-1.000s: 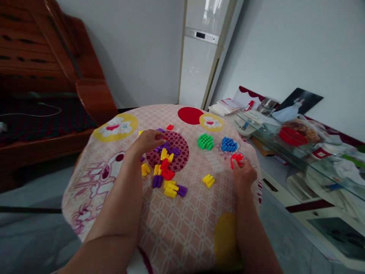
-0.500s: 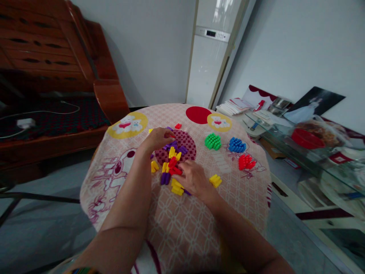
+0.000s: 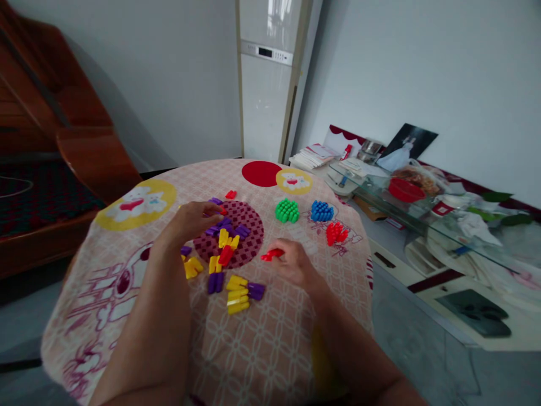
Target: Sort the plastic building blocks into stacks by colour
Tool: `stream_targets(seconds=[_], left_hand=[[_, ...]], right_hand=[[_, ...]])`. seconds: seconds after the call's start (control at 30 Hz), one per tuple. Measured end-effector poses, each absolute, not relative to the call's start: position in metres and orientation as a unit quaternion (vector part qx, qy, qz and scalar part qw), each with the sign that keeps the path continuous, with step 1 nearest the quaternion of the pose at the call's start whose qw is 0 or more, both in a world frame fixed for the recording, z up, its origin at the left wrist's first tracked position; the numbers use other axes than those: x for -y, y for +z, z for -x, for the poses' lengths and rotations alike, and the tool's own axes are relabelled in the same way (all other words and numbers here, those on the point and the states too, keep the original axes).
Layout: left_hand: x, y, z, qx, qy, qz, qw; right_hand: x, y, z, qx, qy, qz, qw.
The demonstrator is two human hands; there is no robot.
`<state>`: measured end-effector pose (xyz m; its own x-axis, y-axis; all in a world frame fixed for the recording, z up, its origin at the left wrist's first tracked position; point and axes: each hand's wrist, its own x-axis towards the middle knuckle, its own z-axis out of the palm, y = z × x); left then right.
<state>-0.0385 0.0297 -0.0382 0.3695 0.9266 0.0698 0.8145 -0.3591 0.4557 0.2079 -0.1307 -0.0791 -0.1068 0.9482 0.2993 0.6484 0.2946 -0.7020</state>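
My right hand (image 3: pixel 293 264) pinches a red plastic piece (image 3: pixel 270 255) just above the patterned tablecloth (image 3: pixel 274 338), right of a mixed heap of yellow, purple and red pieces (image 3: pixel 228 256). My left hand (image 3: pixel 192 220) rests with curled fingers at the far left of that heap, touching purple and red pieces; what it grips is unclear. Sorted clusters lie to the right: green (image 3: pixel 287 210), blue (image 3: pixel 322 211) and red (image 3: pixel 336 232). A lone red piece (image 3: pixel 230 194) lies farther back.
The round table drops off at its right edge. Beyond it a low glass shelf (image 3: pixel 406 208) carries papers, a red bowl (image 3: pixel 402 189) and clutter. A wooden bench (image 3: pixel 84 158) stands at the left. A tall white unit (image 3: pixel 264 84) stands against the back wall.
My right hand left the red cluster, reached into the mixed heap, and now holds a red piece lifted to the right of it. My left hand stayed at the heap. The view shifted.
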Motion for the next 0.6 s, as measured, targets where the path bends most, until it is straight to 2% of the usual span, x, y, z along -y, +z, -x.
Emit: stream_targets(seconds=[0.1,0.27,0.37,0.6], left_hand=[[-0.031,-0.038,0.039,-0.547,0.154,-0.805,0.171],[-0.03,-0.038,0.035,-0.533,0.156,-0.812,0.179],[-0.029,-0.038,0.032,-0.527,0.155,-0.817,0.178],[-0.027,-0.036,0.028,-0.524,0.136,-0.823,0.174]], right_hand=[[0.145,-0.084,-0.264,0.61,0.235,0.596,0.465],[0.175,-0.095,-0.335,0.481,0.232,0.669,0.517],[0.187,-0.102,-0.354,0.452,0.199,0.701,0.515],[0.197,-0.108,-0.357,0.424,0.001,0.796,0.431]])
